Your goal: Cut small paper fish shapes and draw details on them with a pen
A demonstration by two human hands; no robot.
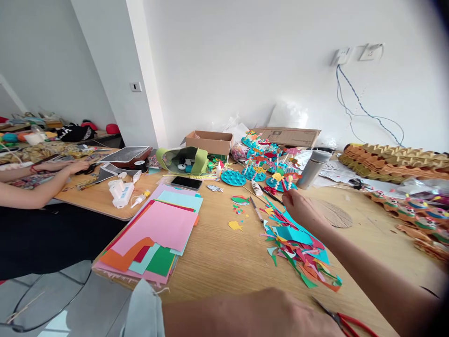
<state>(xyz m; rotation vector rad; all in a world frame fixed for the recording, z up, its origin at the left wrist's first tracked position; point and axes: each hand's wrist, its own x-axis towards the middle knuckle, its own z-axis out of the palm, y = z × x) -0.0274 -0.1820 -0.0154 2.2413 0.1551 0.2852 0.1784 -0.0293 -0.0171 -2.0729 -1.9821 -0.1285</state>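
Note:
My right hand (303,208) reaches across the table, its fingers closed on a thin red thing (284,186) whose kind I cannot make out. Just beyond its fingertips sit the blue discs with paper fish ornaments (277,175). Below it spreads a heap of coloured paper scraps (298,243). Low at the bottom edge, my left hand (273,311) is blurred and cut off, so its fingers do not show. Beside it lie red-handled scissors (342,319). A yellow paper fish (235,225), a green and red paper fish (240,200) and a pen (257,209) lie mid-table.
Coloured paper sheets (164,224) are stacked at left, with a phone (185,182) behind. A steel flask (313,169) stands beyond my right hand. Egg trays (396,161) fill the right side. Another person's arms (45,187) rest at the left table.

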